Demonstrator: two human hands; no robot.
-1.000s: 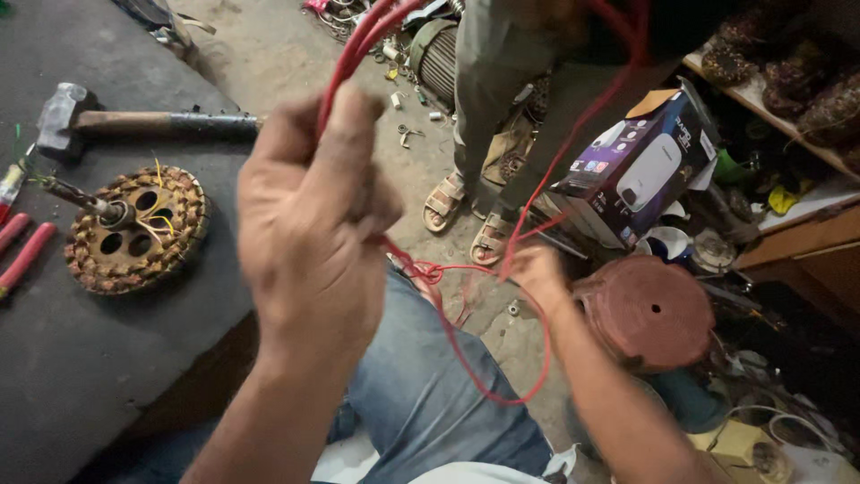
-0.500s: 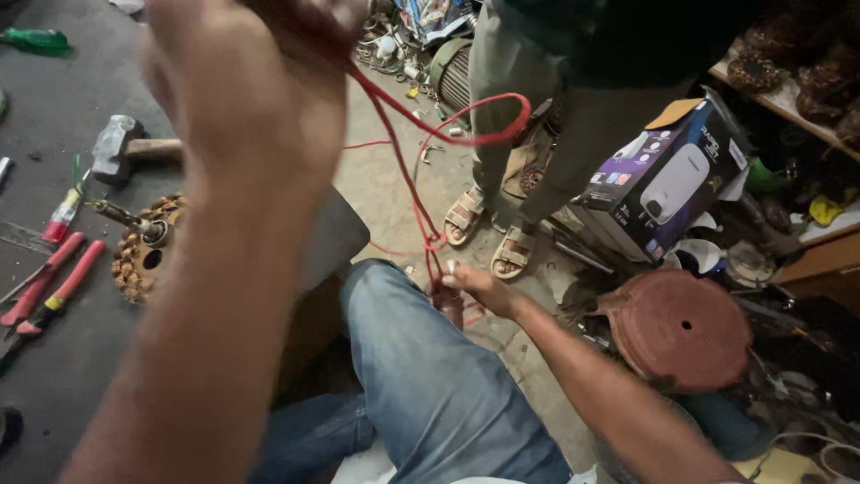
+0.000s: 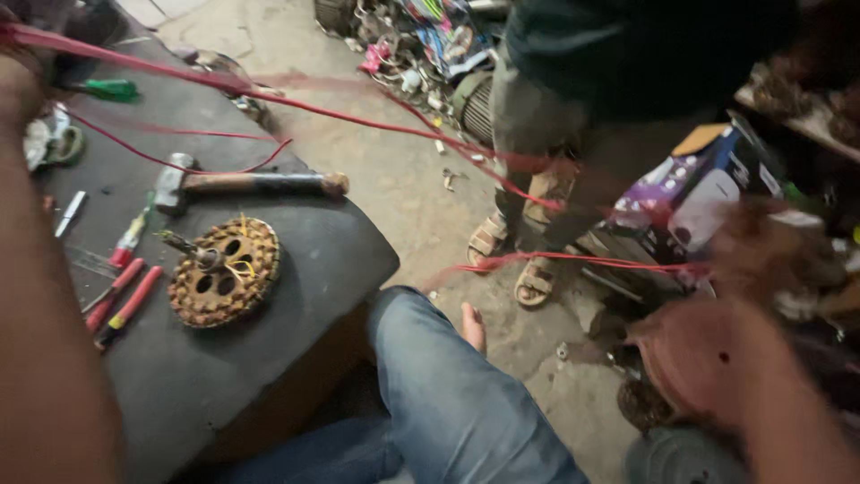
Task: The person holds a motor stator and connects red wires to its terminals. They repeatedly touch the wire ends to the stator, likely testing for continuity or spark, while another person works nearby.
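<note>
The left arm rose along the left edge of the view, forearm near the camera and out of focus, with the left hand (image 3: pixel 16 76) lifted to the top corner and mostly cut off by the frame. The right arm reached out low to the right, its forearm running up from the bottom corner. The right hand (image 3: pixel 761 251) was badly blurred, so its fingers could not be made out, nor whether they were closed.

Dim workshop light, brighter concrete floor (image 3: pixel 403 179) at centre, dark right side, heavy motion blur on right hand (image 3: pixel 761 260)
</note>
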